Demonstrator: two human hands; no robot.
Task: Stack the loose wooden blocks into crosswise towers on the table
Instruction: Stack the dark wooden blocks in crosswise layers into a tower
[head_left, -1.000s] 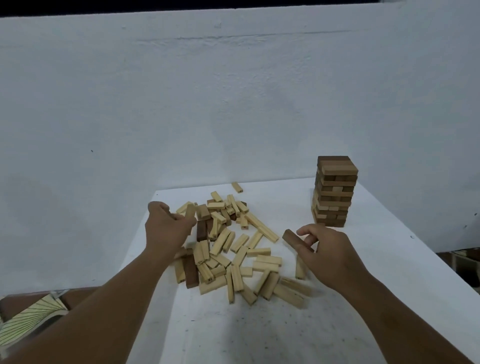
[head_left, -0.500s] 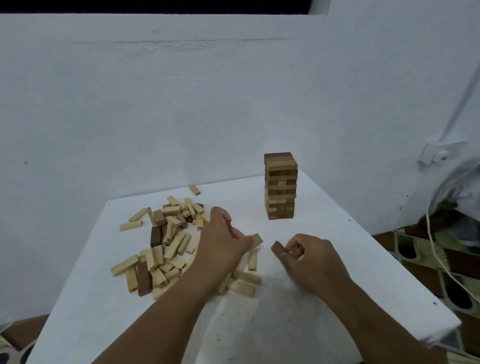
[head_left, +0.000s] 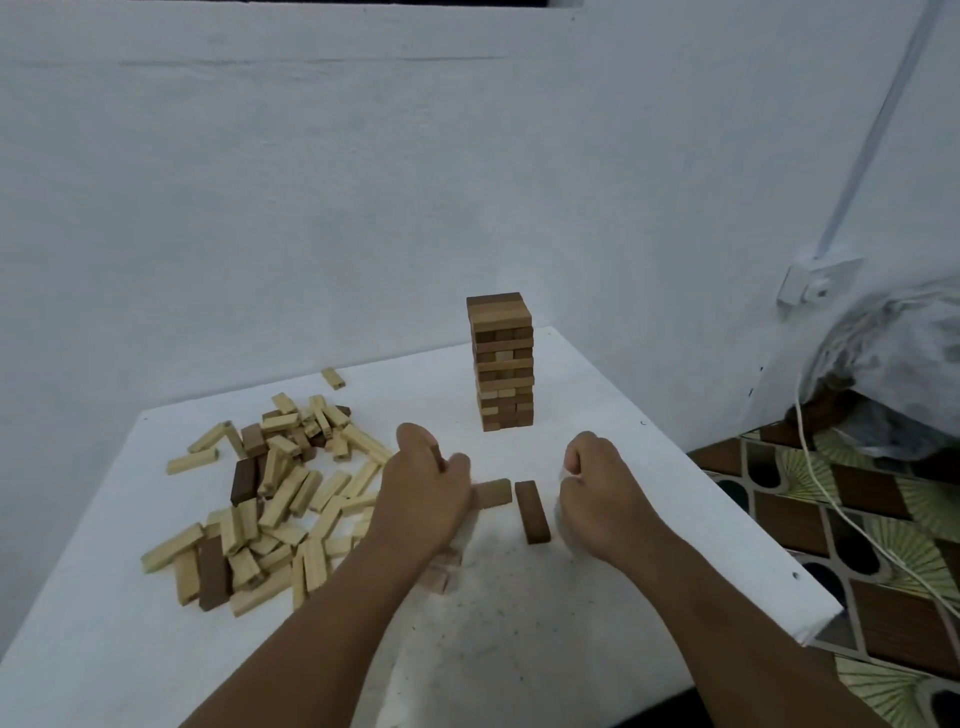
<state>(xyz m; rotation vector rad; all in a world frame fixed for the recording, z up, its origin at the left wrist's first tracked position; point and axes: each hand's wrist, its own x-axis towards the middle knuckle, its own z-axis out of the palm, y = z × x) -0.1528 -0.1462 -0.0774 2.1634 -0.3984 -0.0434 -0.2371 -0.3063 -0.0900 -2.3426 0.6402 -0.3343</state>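
Founding a second tower at frame centre: left hand grips a brown block beside a pale block, right hand curled, apparently empty, beside the dark block on the counter; next, align the blocks parallel.

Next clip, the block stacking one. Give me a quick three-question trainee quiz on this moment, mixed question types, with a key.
1. True or false: the dark block between the two hands lies flat on the table, free of any grip.
2. Multiple choice: the finished tower stands A) inside the loose pile, B) beyond the hands, toward the table's far right corner, C) at the near edge.
3. Fill in: the loose pile lies to the ____ of the left hand.

Key:
1. True; the right hand is curled beside it and holds nothing.
2. B.
3. Left. The left hand holds a thin brown block.
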